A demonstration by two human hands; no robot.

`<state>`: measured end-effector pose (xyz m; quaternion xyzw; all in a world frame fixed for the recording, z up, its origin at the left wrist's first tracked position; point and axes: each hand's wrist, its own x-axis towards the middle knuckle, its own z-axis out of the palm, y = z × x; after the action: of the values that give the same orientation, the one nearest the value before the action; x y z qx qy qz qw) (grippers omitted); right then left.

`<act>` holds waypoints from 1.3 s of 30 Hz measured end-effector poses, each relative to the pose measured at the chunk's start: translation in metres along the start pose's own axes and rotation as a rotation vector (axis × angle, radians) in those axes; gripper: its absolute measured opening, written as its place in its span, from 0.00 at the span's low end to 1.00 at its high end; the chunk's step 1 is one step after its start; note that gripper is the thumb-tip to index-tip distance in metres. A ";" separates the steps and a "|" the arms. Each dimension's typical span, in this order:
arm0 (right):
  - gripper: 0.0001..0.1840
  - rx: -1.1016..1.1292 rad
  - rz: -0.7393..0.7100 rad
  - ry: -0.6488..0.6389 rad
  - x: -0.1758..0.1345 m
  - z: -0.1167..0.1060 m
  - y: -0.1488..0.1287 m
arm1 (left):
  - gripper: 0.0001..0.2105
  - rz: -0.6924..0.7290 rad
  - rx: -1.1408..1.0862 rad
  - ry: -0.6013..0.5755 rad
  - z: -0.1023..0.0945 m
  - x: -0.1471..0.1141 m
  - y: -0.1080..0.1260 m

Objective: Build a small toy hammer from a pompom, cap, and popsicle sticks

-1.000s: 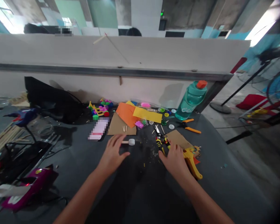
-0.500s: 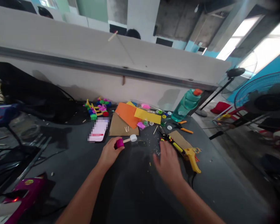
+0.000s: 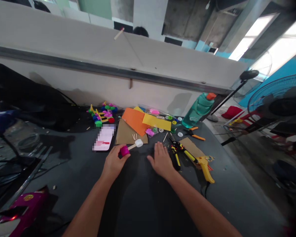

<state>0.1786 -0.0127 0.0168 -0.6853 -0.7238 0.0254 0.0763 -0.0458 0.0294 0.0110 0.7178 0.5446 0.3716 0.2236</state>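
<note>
My left hand (image 3: 114,162) is closed on a magenta bottle cap (image 3: 124,150). A short wooden stick (image 3: 132,146) runs from that cap to a white bottle cap (image 3: 139,143) at its other end. Flat on the dark table, fingers stretched out, lies my right hand (image 3: 162,160), holding nothing visible. Just right of it are wire cutters with yellow-and-black handles (image 3: 177,157). A yellow glue gun (image 3: 206,168) rests farther right, by a piece of cardboard (image 3: 189,147).
Orange paper (image 3: 135,120), yellow paper (image 3: 157,122) and short sticks lie on cardboard (image 3: 124,135). A phone (image 3: 104,137) is left of them, below colourful cap-and-stick models (image 3: 102,117). A green bottle (image 3: 197,110) and orange-handled pliers (image 3: 196,136) stand and lie at right.
My right hand has moved left across the table, away from the cutters, uncovering their handles. My left hand still holds the magenta cap, with the stick's white end tilted slightly upward.
</note>
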 end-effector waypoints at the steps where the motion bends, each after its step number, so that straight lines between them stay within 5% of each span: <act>1: 0.38 -0.019 0.086 0.023 -0.004 -0.004 0.007 | 0.18 -0.007 0.009 -0.012 0.001 0.001 0.001; 4: 0.36 -0.016 0.058 0.044 -0.034 -0.017 -0.006 | 0.18 -0.009 0.029 -0.031 0.004 0.004 0.001; 8: 0.39 0.124 -0.431 -0.141 -0.083 -0.026 -0.052 | 0.18 0.001 0.039 -0.026 0.007 0.006 -0.001; 10: 0.39 0.158 -0.525 -0.228 -0.091 -0.023 -0.050 | 0.18 -0.010 0.044 -0.026 0.007 0.006 -0.003; 15: 0.40 0.017 -0.091 -0.115 -0.068 -0.013 0.014 | 0.18 -0.015 0.061 -0.051 0.007 0.007 -0.003; 17: 0.38 -0.003 -0.011 -0.064 -0.067 -0.017 0.016 | 0.18 -0.010 0.072 -0.052 0.007 0.010 -0.002; 19: 0.38 0.027 -0.131 -0.063 -0.077 -0.023 -0.006 | 0.18 -0.002 0.079 -0.048 0.008 0.011 -0.001; 23: 0.38 0.186 -0.667 -0.244 -0.110 -0.031 -0.056 | 0.18 0.020 0.070 -0.035 0.007 0.010 -0.001; 25: 0.39 0.194 -0.655 -0.298 -0.117 -0.031 -0.050 | 0.18 0.026 0.069 -0.029 0.006 0.009 0.000; 30: 0.37 0.023 -0.241 -0.175 -0.112 -0.025 0.023 | 0.18 0.023 0.068 -0.038 0.007 0.009 0.001; 33: 0.34 -0.022 -0.137 -0.120 -0.117 -0.027 0.022 | 0.18 0.022 0.071 -0.050 0.008 0.010 0.003; 39: 0.38 0.175 -0.618 -0.315 -0.136 -0.028 -0.033 | 0.18 0.029 0.076 -0.018 0.004 0.006 0.002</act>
<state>0.1565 -0.1516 0.0391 -0.4127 -0.8948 0.1681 0.0262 -0.0406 0.0347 0.0122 0.7371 0.5457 0.3473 0.1957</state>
